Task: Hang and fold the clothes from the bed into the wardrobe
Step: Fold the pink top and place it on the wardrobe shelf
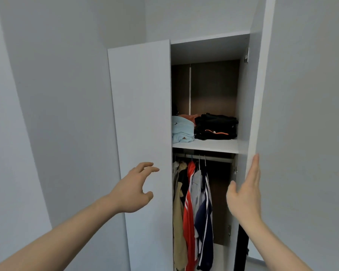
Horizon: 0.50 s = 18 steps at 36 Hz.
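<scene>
White panels make up the wardrobe (139, 114), whose left door (143, 98) stands closed and whose right door (257, 94) is swung open. On the shelf (205, 144), a folded black pile (215, 127) sits toward the right end, touching a folded pale blue garment (182, 130) at the left end, with something orange-pink behind them. Below the shelf's front edge, a rail (213, 157) carries hanging clothes: a beige piece (178, 216), a red jacket with white stripes (189, 212) and a navy one (205, 222). The left hand (134, 189) hovers in front of the closed door, its grip released, fingers loosely curled and holding nothing. The right hand (247, 194) lies flat, fingers straight, against the edge of the open door, just right of the hanging clothes.
</scene>
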Each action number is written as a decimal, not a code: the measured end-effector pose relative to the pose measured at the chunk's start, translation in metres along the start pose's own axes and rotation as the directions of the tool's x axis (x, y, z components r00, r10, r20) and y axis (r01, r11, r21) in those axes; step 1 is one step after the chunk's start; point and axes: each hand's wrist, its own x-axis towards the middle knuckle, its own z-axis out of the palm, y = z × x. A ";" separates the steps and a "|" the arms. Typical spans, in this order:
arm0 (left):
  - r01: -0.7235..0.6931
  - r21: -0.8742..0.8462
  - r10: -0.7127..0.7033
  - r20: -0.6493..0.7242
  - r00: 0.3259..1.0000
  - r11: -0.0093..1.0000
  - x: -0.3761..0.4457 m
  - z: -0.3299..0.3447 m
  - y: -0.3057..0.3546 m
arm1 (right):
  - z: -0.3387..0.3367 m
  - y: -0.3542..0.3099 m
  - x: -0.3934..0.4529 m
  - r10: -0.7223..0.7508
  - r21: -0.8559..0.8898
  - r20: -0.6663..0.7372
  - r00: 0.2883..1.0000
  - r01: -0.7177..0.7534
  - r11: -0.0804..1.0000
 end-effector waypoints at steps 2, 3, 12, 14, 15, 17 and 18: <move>0.025 -0.002 -0.025 0.007 1.000 1.000 -0.001 -0.003 -0.001 | 0.011 0.001 -0.002 -0.025 -0.021 0.055 0.998 0.026 0.999; 0.038 0.001 -0.038 0.009 0.999 0.999 0.000 -0.005 -0.001 | 0.018 0.002 -0.003 -0.053 -0.022 0.079 0.995 0.055 0.998; 0.103 0.048 -0.102 -0.019 0.995 0.994 0.026 -0.010 -0.007 | 0.088 0.015 0.024 -0.334 -0.028 0.337 0.880 0.365 0.931; 0.124 0.055 -0.123 -0.027 0.992 0.991 0.035 -0.007 -0.008 | 0.104 0.025 0.037 -0.363 -0.046 0.411 0.836 0.417 0.908; 0.140 0.058 -0.138 -0.031 0.990 0.988 0.040 -0.005 -0.009 | 0.113 0.030 0.045 -0.382 -0.052 0.444 0.810 0.449 0.892; 0.171 0.070 -0.169 -0.037 0.985 0.983 0.050 -0.001 -0.011 | 0.130 0.040 0.060 -0.409 -0.077 0.506 0.760 0.512 0.856; 0.189 0.076 -0.187 -0.038 0.982 0.979 0.054 0.001 -0.012 | 0.139 0.045 0.069 -0.411 -0.098 0.537 0.736 0.539 0.836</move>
